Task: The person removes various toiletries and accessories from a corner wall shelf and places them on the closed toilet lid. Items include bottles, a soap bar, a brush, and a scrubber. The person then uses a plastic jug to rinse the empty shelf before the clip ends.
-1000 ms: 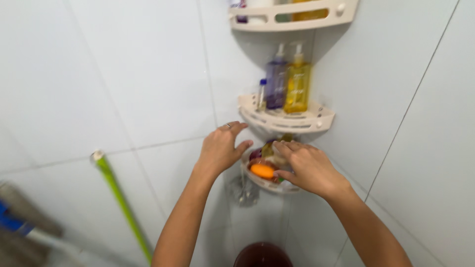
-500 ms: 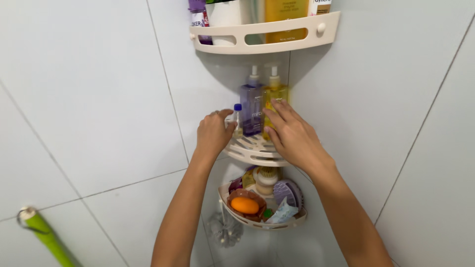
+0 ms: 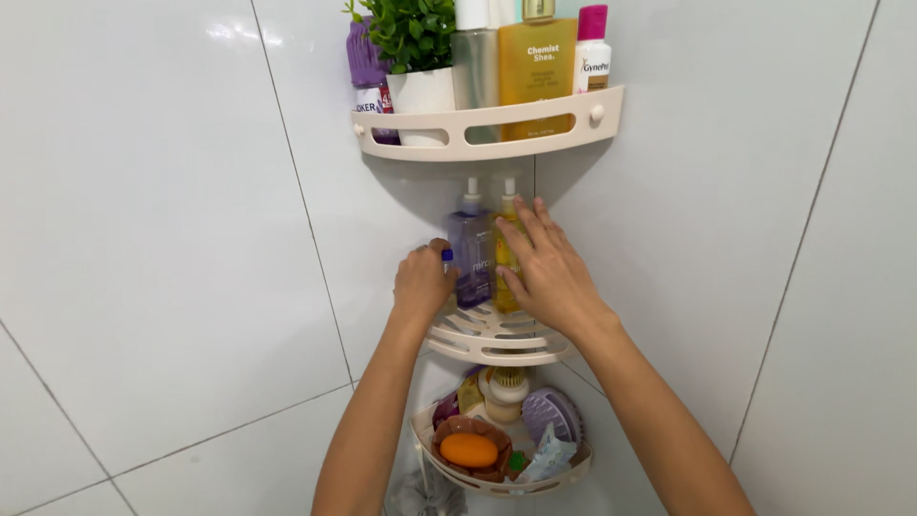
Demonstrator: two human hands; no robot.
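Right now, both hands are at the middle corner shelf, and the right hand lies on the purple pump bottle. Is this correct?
Not quite. In the head view the right hand lies on the yellow pump bottle, not the purple pump bottle beside it. Both hands, the left hand too, are indeed at the middle corner shelf.

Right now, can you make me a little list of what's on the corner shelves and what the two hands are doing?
place: white tiled corner with three cream shelves
top shelf: potted green plant, amber bottle, small white bottle with pink cap
middle shelf: purple pump bottle, yellow pump bottle
bottom shelf: orange soap in a brown dish, purple brush
left hand: closed around a small blue-capped bottle
right hand: fingers spread over the yellow pump bottle
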